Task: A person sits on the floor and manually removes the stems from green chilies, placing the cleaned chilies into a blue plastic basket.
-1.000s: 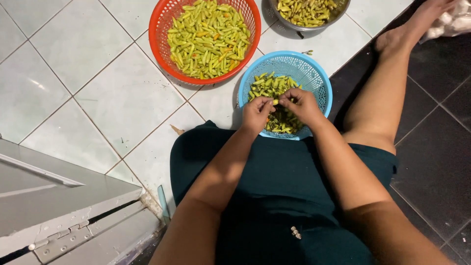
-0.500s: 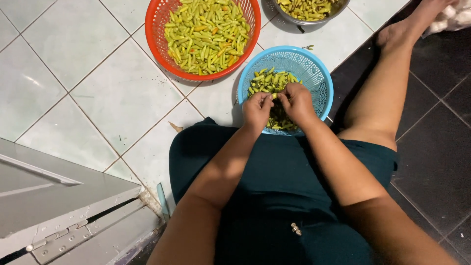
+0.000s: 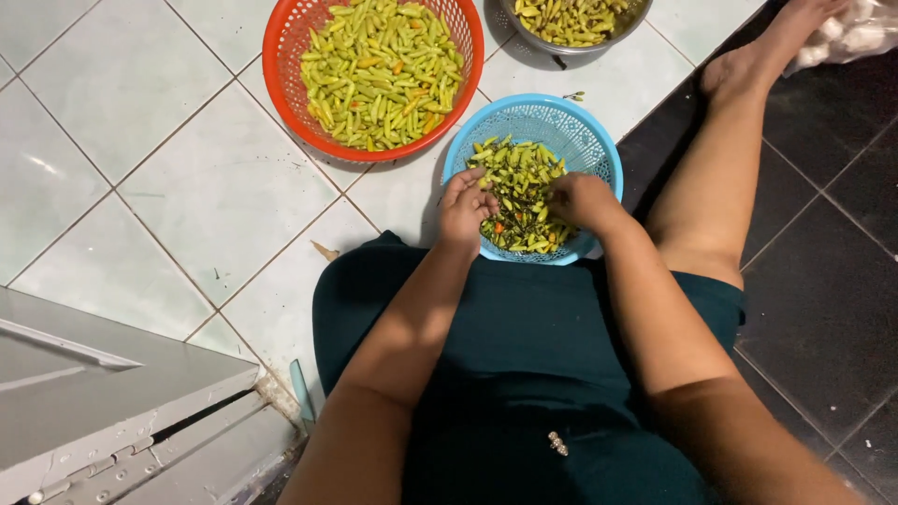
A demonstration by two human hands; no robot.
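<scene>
The chillies (image 3: 520,192) lie heaped in the blue basket (image 3: 599,150), which sits on the white floor tiles (image 3: 215,178) just in front of the person's lap; both hands are down in the heap; the left hand (image 3: 465,208) rests at the basket's near-left rim with fingers curled loosely onto the pile, and whether it grips a single chilli I cannot tell; the right hand (image 3: 582,200) is closed over chillies on the right side, its fingertips hidden, so what it has hold of cannot be told either; to work this heap well, I judge it best to take one chilli at a time between thumb and forefinger, keeping the wrists low over the rim so nothing spills; the red basket (image 3: 281,56), full of paler green chillies, stands just beyond and to the left, its rim almost touching the blue one; a metal bowl (image 3: 552,47) with more chillies sits further out, near the blue basket's far edge; open tile lies to the left of both baskets, giving free room on that side; to the right the bare leg (image 3: 720,178) stretches along the dark floor (image 3: 823,281) and hems the right hand in; a grey metal door (image 3: 112,393) lies low at the left, well apart.
</scene>
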